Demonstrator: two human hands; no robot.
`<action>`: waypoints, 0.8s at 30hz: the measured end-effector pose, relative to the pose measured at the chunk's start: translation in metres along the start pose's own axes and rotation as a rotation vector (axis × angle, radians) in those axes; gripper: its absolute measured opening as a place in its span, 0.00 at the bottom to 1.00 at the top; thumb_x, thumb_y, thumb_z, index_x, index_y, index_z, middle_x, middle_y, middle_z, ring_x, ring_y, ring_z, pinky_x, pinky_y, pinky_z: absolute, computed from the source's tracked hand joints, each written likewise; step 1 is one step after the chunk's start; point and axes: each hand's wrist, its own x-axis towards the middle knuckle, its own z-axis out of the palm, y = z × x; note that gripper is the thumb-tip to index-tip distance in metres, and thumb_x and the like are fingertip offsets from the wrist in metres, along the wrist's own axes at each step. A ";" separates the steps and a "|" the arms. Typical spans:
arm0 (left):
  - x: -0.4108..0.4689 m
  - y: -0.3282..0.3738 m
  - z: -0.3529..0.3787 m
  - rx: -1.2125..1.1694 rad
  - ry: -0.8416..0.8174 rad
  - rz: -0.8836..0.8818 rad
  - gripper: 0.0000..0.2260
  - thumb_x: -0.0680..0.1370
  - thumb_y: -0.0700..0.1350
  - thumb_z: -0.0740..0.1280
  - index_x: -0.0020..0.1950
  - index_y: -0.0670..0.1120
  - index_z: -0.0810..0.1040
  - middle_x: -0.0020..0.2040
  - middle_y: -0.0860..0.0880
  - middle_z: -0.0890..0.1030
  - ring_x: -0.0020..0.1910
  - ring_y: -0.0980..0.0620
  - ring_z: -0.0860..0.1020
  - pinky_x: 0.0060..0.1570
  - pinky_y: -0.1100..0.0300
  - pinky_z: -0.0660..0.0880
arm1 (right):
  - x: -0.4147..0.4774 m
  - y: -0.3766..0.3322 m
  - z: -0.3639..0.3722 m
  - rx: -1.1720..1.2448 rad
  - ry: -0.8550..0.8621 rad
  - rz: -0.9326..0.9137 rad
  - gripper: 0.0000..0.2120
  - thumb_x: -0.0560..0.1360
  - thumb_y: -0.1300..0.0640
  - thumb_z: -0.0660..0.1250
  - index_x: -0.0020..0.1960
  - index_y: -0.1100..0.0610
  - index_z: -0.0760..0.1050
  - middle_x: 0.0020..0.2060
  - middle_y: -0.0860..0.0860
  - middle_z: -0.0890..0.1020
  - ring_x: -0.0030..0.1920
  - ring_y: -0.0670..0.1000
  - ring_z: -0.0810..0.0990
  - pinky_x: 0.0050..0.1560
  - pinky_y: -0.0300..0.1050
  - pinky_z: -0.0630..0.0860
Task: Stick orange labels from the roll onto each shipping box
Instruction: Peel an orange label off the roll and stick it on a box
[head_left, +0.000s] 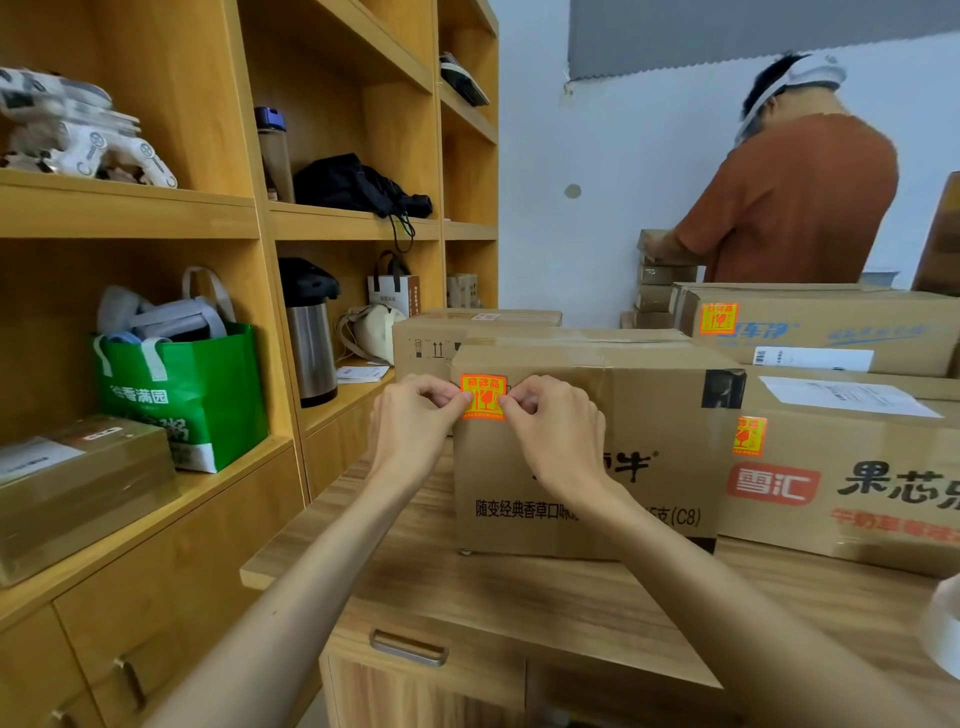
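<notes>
An orange label (483, 397) lies against the upper left corner of the front face of a cardboard shipping box (623, 431) on the wooden table. My left hand (415, 415) pinches the label's left edge and my right hand (550, 421) pinches its right edge. To the right, a second box (857, 493) carries an orange label (750, 436). Behind it, a third box (841, 332) carries another orange label (718, 318). At the right edge, a white rounded object (943, 629) is partly in view; I cannot tell whether it is the label roll.
Wooden shelves (208, 208) at left hold a green bag (182, 395), a thermos (311, 338) and a taped parcel (78, 483). Another box (431, 338) stands behind the one I touch. A person in an orange shirt (795, 197) works at stacked boxes at the back right.
</notes>
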 end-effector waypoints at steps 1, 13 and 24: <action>0.000 0.000 0.000 0.008 0.001 0.001 0.04 0.74 0.50 0.77 0.39 0.53 0.85 0.38 0.55 0.82 0.39 0.59 0.77 0.43 0.55 0.76 | 0.000 -0.001 0.000 -0.013 0.008 -0.002 0.09 0.79 0.48 0.66 0.48 0.51 0.83 0.43 0.46 0.84 0.44 0.50 0.81 0.39 0.43 0.64; 0.003 -0.003 -0.001 0.249 0.030 0.141 0.11 0.75 0.56 0.74 0.39 0.53 0.77 0.40 0.56 0.79 0.41 0.56 0.78 0.42 0.49 0.80 | 0.004 0.000 0.005 -0.289 0.088 -0.154 0.14 0.80 0.48 0.65 0.38 0.52 0.70 0.37 0.48 0.78 0.35 0.54 0.77 0.34 0.45 0.63; 0.019 -0.013 -0.017 -0.052 -0.307 0.233 0.18 0.79 0.53 0.71 0.69 0.61 0.76 0.48 0.54 0.77 0.48 0.54 0.80 0.39 0.57 0.80 | 0.035 0.027 -0.017 -0.260 0.024 -0.417 0.23 0.75 0.34 0.64 0.57 0.51 0.80 0.56 0.48 0.81 0.59 0.52 0.76 0.72 0.54 0.61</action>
